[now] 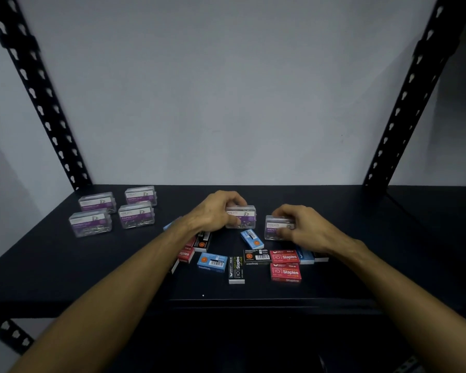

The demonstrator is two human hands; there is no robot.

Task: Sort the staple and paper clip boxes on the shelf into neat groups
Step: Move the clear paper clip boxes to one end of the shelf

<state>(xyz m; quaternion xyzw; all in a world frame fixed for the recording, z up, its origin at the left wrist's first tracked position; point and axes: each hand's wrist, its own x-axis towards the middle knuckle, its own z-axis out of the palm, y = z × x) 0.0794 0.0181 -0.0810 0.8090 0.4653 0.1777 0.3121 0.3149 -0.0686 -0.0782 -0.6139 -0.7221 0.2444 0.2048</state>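
left hand [215, 211] grips clear "KREATI PAPER CLIP" box [244, 215] | right hand [304, 227] grips its twin [276, 224] | red cardboard "Staples" box [285, 272] nearby

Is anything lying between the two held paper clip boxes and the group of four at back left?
Nothing visible: bare black shelf lies between the clear purple-labelled boxes in the left hand and right hand and the group.
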